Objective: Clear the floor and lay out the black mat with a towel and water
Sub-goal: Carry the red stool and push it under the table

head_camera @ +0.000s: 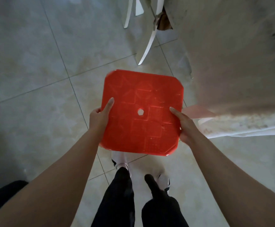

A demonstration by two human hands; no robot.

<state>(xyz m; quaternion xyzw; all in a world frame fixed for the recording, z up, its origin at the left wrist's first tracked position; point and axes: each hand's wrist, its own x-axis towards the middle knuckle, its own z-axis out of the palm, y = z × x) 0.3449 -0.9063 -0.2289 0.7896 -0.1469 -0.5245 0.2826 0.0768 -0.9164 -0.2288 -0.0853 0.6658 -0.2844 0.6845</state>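
While both hands grip the red stool [142, 112] above the tiled floor [35, 71], the left hand [100, 117] holds its left edge, the right hand [185, 126] its right edge, thumbs on top.

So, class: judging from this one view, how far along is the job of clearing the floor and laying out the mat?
Early. Nothing looks finished: no black mat, towel or water shows on the tiled floor. In hand: the left hand and right hand grip opposite edges of a red stool, apparently carrying it. Left: white chair legs stand nearby, then mat, towel and water.
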